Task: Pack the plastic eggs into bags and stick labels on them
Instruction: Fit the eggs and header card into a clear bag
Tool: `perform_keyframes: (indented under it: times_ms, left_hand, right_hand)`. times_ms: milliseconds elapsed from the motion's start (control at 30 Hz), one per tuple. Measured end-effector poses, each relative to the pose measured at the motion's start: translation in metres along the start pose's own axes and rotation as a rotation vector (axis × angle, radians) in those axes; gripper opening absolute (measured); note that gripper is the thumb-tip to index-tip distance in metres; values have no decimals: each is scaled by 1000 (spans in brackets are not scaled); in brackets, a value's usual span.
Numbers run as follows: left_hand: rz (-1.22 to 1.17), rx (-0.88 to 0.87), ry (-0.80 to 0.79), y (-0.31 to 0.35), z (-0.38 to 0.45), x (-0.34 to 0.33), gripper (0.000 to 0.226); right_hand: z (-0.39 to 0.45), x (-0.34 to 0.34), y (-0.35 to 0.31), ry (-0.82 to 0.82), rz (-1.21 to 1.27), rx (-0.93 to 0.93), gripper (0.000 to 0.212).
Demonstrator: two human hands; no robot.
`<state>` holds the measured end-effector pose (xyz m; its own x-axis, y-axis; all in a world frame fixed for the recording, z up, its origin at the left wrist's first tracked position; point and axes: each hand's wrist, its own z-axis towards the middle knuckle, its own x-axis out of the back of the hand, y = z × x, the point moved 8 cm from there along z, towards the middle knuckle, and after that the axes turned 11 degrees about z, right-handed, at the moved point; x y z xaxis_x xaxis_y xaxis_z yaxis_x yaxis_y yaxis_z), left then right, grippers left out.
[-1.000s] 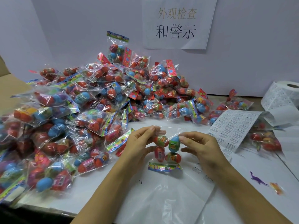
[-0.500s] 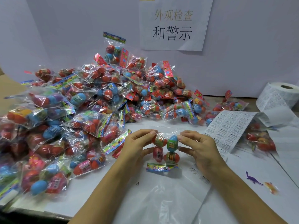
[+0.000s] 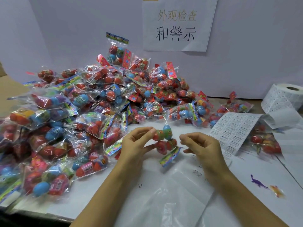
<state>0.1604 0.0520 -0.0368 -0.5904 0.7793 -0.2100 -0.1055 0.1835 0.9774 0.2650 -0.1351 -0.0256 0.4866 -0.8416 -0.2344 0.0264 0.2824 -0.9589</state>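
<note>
A small clear bag (image 3: 164, 139) with several red, green and blue plastic eggs and a colourful header card hangs tilted just above the white table (image 3: 255, 208). My left hand (image 3: 136, 145) pinches the bag's left side between thumb and fingers. My right hand (image 3: 202, 147) hovers a little to the right of the bag with its fingers loosely curled and does not touch it; I see nothing in it. A sheet of white warning labels (image 3: 232, 128) lies right of my right hand, fed from a label roll (image 3: 288, 95) at the far right.
A large pile of packed egg bags (image 3: 82, 112) fills the left and back of the table up to the wall. Flat clear bags (image 3: 172, 202) lie below my hands. A purple toy dinosaur (image 3: 259, 181) and an orange one (image 3: 277, 191) lie at the right.
My right hand has let go of the bag and drawn off to the right. The bag has tilted and now hangs from my left hand alone.
</note>
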Motion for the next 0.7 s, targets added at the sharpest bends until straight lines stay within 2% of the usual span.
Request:
perform_keyframes:
  times_ms: [100, 167, 300, 367, 433, 533, 633, 700]
  left_hand:
    - [63, -40, -153, 1, -4, -16, 12]
    - [86, -68, -229, 2, -7, -22, 12]
    - [74, -85, -326, 4, -11, -28, 29]
    - [64, -89, -370, 3, -13, -31, 33]
    - [70, -109, -353, 5, -13, -31, 30]
    - [94, -114, -185, 6, -6, -17, 15]
    - [138, -80, -46, 2, 0, -4, 24]
    - [96, 11, -99, -4, -1, -10, 29]
  right_hand:
    - [-5, -17, 3, -147, -54, -18, 34]
    - [-7, -21, 1, -169, -130, 6, 46]
    - [-11, -24, -1, -187, -196, 57, 57]
    - [-11, -21, 2, -177, -230, 51, 56]
    - [-8, -17, 4, -151, -206, 46, 46]
    - [-4, -12, 6, -110, -36, 10, 26]
    - [-6, -16, 8, -148, 135, -104, 27]
    - [-7, -21, 12, -194, 166, -169, 29]
